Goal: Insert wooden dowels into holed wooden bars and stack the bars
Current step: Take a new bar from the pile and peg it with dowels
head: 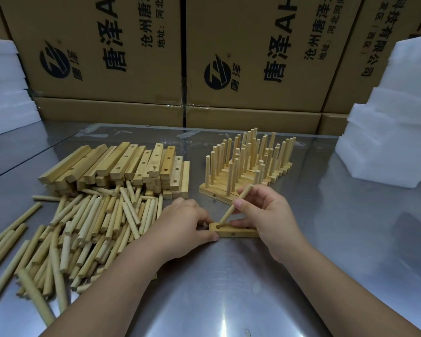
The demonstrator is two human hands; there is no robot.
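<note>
Your steel table (229, 276) carries everything. Left of the holed bar (238, 232) sprawls the loose dowel pile (83, 229). Behind and left of the bar sits the stack of empty bars (122, 166), and just behind it stand the finished bars (243, 166). Your left hand (180, 224) pinches the bar's left end. Your right hand (270, 215) pinches 1 tilted dowel (225, 216), its tip at the bar's leftmost hole.
</note>
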